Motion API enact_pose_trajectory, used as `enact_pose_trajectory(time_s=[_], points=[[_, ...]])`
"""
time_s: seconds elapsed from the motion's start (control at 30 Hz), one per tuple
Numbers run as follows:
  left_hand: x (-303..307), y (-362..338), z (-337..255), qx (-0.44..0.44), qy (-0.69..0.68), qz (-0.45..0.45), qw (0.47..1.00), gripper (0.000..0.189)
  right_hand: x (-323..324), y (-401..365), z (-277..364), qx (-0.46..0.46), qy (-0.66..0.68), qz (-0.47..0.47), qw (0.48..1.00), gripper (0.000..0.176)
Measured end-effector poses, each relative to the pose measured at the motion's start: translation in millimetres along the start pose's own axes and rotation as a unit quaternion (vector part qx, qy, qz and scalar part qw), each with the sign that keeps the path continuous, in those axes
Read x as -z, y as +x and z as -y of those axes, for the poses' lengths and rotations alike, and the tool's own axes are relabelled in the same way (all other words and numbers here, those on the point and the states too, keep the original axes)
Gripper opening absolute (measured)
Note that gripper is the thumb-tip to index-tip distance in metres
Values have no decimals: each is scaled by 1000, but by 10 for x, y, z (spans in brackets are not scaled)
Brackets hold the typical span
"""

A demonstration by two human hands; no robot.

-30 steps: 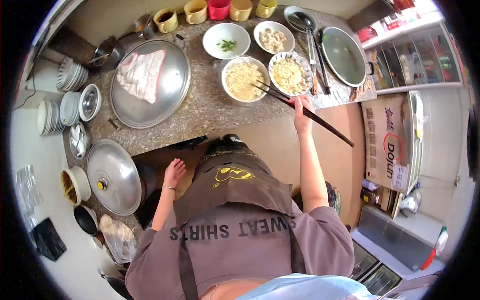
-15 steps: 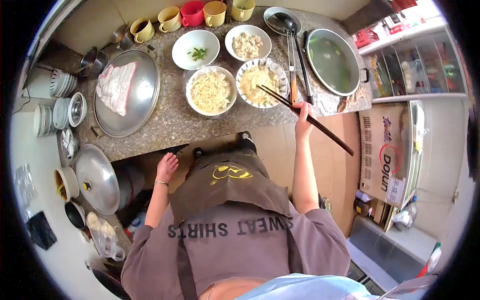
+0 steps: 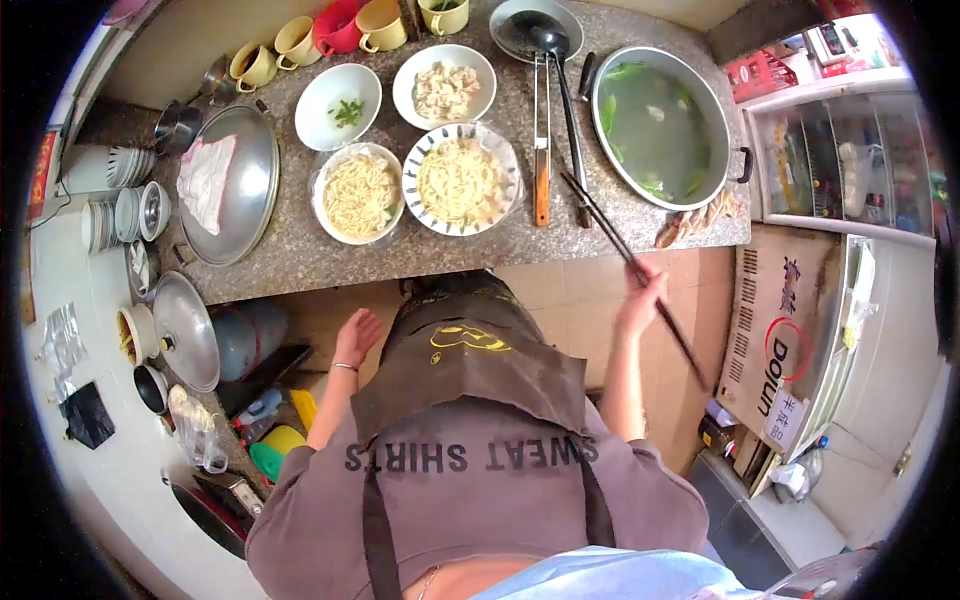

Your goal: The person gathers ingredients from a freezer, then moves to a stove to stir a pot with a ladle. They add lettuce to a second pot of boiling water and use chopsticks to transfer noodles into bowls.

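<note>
Dark, slender, extra-long chopsticks [image 3: 600,222] look light, stiff and rather slick, so the right hand [image 3: 643,297] clasping them past mid-length seems apt, tips over the speckled stone counter [image 3: 330,255], while the left hand [image 3: 357,338] hangs spread, empty.

Bright, even daylight, soft shadows, strong fisheye bending with black corners, slight motion blur.

The long chopsticks [image 3: 600,230] look like dark matt wood, though blur leaves that unsure, over a speckled polished stone counter [image 3: 330,255] bearing glossy white ceramic bowls [image 3: 325,90], a dull brushed-metal lid [image 3: 255,170] at left, a shiny steel pot [image 3: 597,115] at far right, near a matt cardboard box [image 3: 780,330].
</note>
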State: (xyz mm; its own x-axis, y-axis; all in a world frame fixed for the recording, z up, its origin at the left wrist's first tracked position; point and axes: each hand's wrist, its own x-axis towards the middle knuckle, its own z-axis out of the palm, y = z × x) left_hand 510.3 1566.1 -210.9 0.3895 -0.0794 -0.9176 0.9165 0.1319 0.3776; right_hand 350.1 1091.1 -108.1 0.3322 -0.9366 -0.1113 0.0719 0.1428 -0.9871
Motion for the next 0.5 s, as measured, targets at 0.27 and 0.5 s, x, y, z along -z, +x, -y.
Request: enact_pose_trajectory(time_s=[0.27,0.5], points=[[-392,-126,-333,-48,78,-2,996,33,-1296,461,-929,-307,329,44,892,44],[5,-261,-329,-90,2,-34,995,32,-1139,823,-927,205,-428,93,876,40]])
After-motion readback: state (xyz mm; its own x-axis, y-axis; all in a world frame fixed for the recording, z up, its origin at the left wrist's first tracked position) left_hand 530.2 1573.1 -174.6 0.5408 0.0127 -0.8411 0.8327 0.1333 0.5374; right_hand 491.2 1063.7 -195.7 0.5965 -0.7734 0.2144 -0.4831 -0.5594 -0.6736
